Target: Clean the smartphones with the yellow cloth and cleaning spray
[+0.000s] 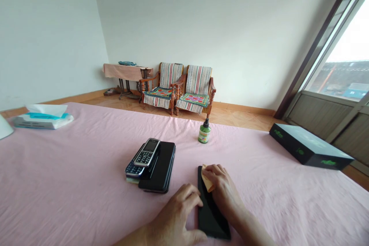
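Far beyond the green bottle (204, 133) rises a pale wall (201, 19). Next in size is the pink cloth (86, 169) the bottle stands on. Behind the bottle, past that cloth's far edge, are two wooden chairs (178, 82) with striped covers, and farther left a draped table (125, 72). Well to the bottle's right lies a black box (311, 142) with green markings; far to its left, a tissue pack (43, 123) with a white sheet sticking up. Closer to me than the bottle, and left of it, black devices (165, 157) lie stacked. My left hand (178, 209) is half open, thumb spread from the curved fingers, touching the left edge of a glossy black slab (211, 215); that slab lies flat on my side of the bottle. My right hand (220, 184) is over the slab's end nearer the bottle, its fingers bunched together. Left of the bottle, on the stack's left side, rest a blue keypad phone (133, 167) and a silver-rimmed phone (147, 153) overlapping it. Smallest, a folded tan wipe (207, 184) is gripped under my right fingers, pressed to the slab; where that thumb sits I cannot tell.
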The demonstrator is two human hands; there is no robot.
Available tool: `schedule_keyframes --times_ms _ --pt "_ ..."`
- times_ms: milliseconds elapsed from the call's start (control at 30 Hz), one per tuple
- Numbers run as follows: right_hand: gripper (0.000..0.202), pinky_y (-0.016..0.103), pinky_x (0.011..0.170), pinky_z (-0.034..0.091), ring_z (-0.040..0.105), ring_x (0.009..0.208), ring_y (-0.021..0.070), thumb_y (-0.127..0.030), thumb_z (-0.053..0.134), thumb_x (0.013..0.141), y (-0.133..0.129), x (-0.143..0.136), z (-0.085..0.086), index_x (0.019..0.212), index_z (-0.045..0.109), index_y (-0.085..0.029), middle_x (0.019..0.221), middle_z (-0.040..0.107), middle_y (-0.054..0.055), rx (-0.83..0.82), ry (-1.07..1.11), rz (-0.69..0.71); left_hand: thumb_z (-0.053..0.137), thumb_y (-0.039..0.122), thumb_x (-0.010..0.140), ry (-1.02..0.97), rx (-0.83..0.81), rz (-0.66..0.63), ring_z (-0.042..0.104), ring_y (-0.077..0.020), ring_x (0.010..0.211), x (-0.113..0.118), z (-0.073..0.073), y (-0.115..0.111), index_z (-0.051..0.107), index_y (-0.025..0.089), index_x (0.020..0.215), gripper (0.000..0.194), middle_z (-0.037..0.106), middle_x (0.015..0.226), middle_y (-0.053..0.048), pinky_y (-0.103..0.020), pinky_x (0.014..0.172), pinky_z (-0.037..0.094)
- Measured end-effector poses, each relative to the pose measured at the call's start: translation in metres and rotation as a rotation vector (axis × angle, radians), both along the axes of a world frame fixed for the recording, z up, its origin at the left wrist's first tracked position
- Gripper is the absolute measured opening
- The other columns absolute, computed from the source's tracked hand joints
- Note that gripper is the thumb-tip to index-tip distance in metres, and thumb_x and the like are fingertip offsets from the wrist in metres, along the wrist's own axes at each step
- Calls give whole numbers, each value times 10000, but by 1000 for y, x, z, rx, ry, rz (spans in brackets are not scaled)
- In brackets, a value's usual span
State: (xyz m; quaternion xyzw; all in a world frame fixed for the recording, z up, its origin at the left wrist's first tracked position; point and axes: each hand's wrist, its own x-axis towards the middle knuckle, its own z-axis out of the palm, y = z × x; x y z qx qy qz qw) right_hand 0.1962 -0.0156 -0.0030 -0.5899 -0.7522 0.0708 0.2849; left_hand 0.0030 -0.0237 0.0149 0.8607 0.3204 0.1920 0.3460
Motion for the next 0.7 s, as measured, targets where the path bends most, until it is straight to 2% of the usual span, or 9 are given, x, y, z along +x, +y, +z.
schedule_keyframes --times_ms 67,233,400,567,700 --pt "440 316 801 391 508 921 212 12 407 801 1 -4 1 1045 673 -239 1005 637 57 -4 -19 24 840 145 563 -2 -1 0 515 -218 1019 0 -1 0 599 187 951 458 547 1074 -36 -318 933 424" --pt "407 325 806 403 512 908 223 14 414 791 5 1 -2 1001 692 -196 972 637 91 -14 -21 -64 843 112 549 -14 16 -10 512 -216 1026 0 -2 0 594 176 982 503 546 1095 -44 -314 937 416" --pt "447 315 816 414 514 949 209 -4 418 813 8 1 -5 1092 671 -244 1056 639 66 5 44 39 856 106 529 -20 8 9 514 -213 1022 0 -4 -1 597 185 962 510 546 1081 -36 -311 933 417" --pt "451 342 846 406 508 985 225 -25 431 824 7 -1 -2 1146 650 -252 1083 641 77 2 36 20 837 143 568 -28 13 4 514 -215 1024 0 -4 0 586 199 957 467 540 1085 -32 -322 931 417" --pt "424 315 825 410 516 968 216 -49 434 849 3 -7 3 1135 648 -277 1077 638 58 -11 31 97 811 184 606 -11 4 1 518 -219 1011 1 -3 0 588 206 942 404 539 1068 -25 -326 917 424"
